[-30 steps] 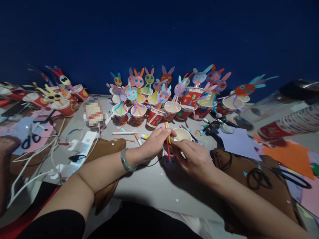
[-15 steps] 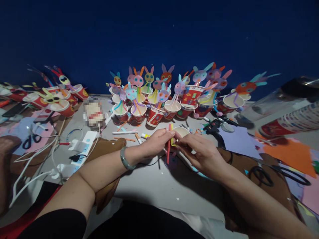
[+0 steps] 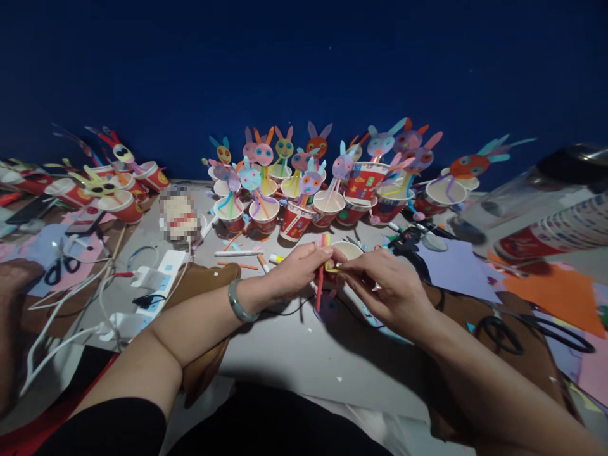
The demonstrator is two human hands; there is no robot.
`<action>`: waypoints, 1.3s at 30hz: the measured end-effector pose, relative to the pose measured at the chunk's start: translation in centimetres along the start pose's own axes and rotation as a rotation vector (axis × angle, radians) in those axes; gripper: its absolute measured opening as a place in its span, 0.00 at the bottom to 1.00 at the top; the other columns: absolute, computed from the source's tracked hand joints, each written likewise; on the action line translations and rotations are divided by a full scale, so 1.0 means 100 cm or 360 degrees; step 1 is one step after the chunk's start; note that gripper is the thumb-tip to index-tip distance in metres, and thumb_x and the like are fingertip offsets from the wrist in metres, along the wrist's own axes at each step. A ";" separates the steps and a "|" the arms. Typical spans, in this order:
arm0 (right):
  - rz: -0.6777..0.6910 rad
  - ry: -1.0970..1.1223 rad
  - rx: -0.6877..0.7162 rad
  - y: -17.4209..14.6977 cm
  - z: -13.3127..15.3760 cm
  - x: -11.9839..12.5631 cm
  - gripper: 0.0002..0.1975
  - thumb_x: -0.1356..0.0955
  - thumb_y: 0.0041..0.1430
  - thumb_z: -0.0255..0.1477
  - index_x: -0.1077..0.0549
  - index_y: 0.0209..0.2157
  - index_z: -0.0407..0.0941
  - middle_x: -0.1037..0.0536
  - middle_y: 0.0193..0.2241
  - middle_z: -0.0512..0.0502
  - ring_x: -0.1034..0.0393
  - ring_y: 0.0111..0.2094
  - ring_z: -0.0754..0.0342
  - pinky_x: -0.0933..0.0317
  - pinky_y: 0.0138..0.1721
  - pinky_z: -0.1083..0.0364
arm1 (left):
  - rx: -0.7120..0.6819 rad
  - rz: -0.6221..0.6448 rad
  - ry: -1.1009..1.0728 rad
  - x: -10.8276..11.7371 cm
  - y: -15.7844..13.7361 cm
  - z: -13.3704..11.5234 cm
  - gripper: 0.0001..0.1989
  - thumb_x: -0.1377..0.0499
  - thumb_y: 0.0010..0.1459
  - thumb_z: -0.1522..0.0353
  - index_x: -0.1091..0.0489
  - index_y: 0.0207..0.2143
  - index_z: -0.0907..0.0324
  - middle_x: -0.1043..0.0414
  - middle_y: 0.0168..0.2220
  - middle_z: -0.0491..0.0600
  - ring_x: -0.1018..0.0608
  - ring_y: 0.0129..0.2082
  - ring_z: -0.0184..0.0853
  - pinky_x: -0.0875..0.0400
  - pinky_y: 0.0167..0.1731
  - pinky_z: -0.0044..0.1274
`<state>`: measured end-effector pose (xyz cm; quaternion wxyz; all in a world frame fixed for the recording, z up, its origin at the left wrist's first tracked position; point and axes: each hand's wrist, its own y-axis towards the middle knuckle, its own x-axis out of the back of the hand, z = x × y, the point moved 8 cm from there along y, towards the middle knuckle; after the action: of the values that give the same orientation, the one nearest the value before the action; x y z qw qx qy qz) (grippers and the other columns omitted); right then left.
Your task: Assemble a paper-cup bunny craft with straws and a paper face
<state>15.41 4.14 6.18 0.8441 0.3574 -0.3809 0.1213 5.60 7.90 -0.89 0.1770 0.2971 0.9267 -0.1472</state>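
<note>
Between thumb and fingers, my left hand is closed on narrow paper strips: a red strip hangs below the fingers, and pink and yellow ends stick up above them. My right hand is closed in a pinch close by, its fingertips at the yellow strip, which is bent out sideways. Just behind the hands is a white-lined paper cup, partly covered by the fingers. A purple paper disc lies below the strips on the table.
Paper cups with rabbit-faced paper figures stand in rows at the back. To the left are a power strip with white cables and a co-worker's hand. Stacked cups, a clear bottle, coloured paper and scissors occupy the right.
The yellow strip's lower part has swung from hanging bent downward to pointing right. My right hand has shifted slightly with it, while my left hand has stayed nearly in place.
</note>
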 end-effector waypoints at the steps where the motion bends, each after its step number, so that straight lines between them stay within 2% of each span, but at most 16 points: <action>1: 0.0002 0.0008 -0.0030 0.000 -0.001 0.000 0.03 0.33 0.64 0.27 0.27 0.37 0.48 0.22 0.27 0.49 0.30 0.27 0.54 0.39 0.36 0.52 | 0.0020 0.0026 0.0006 -0.002 0.000 0.001 0.23 0.39 0.55 0.50 0.29 0.34 0.63 0.33 0.25 0.45 0.27 0.25 0.30 0.30 0.27 0.23; 7: -0.0021 0.0106 -0.0089 0.003 -0.005 0.003 0.03 0.31 0.62 0.28 0.28 0.33 0.46 0.22 0.26 0.49 0.31 0.26 0.56 0.38 0.32 0.54 | 0.0061 0.0070 0.0007 -0.009 -0.003 0.007 0.25 0.39 0.52 0.48 0.32 0.31 0.63 0.33 0.25 0.45 0.30 0.24 0.27 0.33 0.28 0.21; 13: 0.0019 0.0188 -0.0253 0.003 -0.018 0.003 0.03 0.30 0.61 0.30 0.27 0.34 0.46 0.23 0.26 0.49 0.31 0.25 0.57 0.38 0.28 0.57 | 0.0072 0.0124 0.0089 -0.008 -0.004 0.014 0.27 0.39 0.53 0.46 0.32 0.34 0.64 0.31 0.27 0.46 0.29 0.26 0.26 0.33 0.30 0.21; 16: 0.0044 0.0333 -0.0353 0.003 -0.023 0.002 0.06 0.29 0.60 0.32 0.29 0.37 0.46 0.25 0.25 0.51 0.32 0.23 0.58 0.38 0.26 0.57 | 0.0094 0.0261 0.0149 -0.012 -0.006 0.018 0.26 0.42 0.57 0.47 0.32 0.34 0.64 0.30 0.27 0.48 0.28 0.25 0.26 0.33 0.29 0.21; 19: 0.0036 0.0537 -0.0482 0.002 -0.027 0.002 0.12 0.28 0.58 0.35 0.31 0.40 0.46 0.27 0.25 0.53 0.33 0.24 0.58 0.37 0.27 0.58 | 0.0141 0.0392 0.0089 -0.017 -0.009 0.021 0.24 0.42 0.59 0.49 0.34 0.32 0.63 0.33 0.26 0.45 0.28 0.24 0.25 0.33 0.27 0.20; 22: 0.0018 0.0686 -0.0604 0.000 -0.032 0.002 0.16 0.26 0.55 0.38 0.31 0.40 0.46 0.29 0.24 0.54 0.34 0.24 0.59 0.38 0.27 0.58 | 0.0170 0.0438 -0.0041 -0.021 -0.012 0.019 0.22 0.40 0.58 0.51 0.36 0.31 0.62 0.37 0.24 0.42 0.29 0.23 0.24 0.35 0.24 0.19; 26: -0.0029 0.0718 -0.0709 -0.001 -0.038 0.004 0.19 0.24 0.51 0.43 0.28 0.36 0.45 0.29 0.24 0.52 0.35 0.24 0.58 0.39 0.27 0.57 | 0.0203 0.0461 -0.0090 -0.024 -0.013 0.015 0.24 0.39 0.57 0.50 0.34 0.28 0.64 0.34 0.24 0.44 0.28 0.22 0.26 0.33 0.23 0.19; 29: -0.0044 0.0741 -0.0690 -0.001 -0.038 0.004 0.17 0.25 0.52 0.44 0.27 0.31 0.45 0.27 0.25 0.50 0.35 0.25 0.57 0.39 0.27 0.56 | 0.0217 0.0496 -0.0135 -0.025 -0.011 0.014 0.26 0.39 0.57 0.49 0.31 0.32 0.66 0.28 0.27 0.50 0.25 0.23 0.28 0.30 0.24 0.20; 33: -0.0032 0.0794 -0.0589 0.001 -0.034 0.002 0.12 0.26 0.55 0.40 0.26 0.30 0.46 0.26 0.29 0.47 0.32 0.30 0.54 0.36 0.32 0.54 | 0.0226 0.0504 -0.0238 -0.025 -0.008 0.017 0.26 0.38 0.56 0.50 0.31 0.37 0.66 0.22 0.32 0.55 0.22 0.24 0.31 0.28 0.26 0.22; 39: -0.0167 0.0924 -0.0553 0.000 -0.031 0.002 0.10 0.26 0.56 0.37 0.27 0.30 0.47 0.25 0.32 0.46 0.30 0.37 0.51 0.35 0.40 0.52 | 0.0192 0.0396 -0.0187 -0.023 -0.009 0.010 0.25 0.37 0.55 0.50 0.33 0.35 0.65 0.23 0.28 0.52 0.24 0.20 0.29 0.32 0.20 0.18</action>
<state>17.31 6.30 4.95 0.9706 0.1780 -0.1209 0.1078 7.04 5.66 -0.64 0.2296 0.4107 0.8602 -0.1967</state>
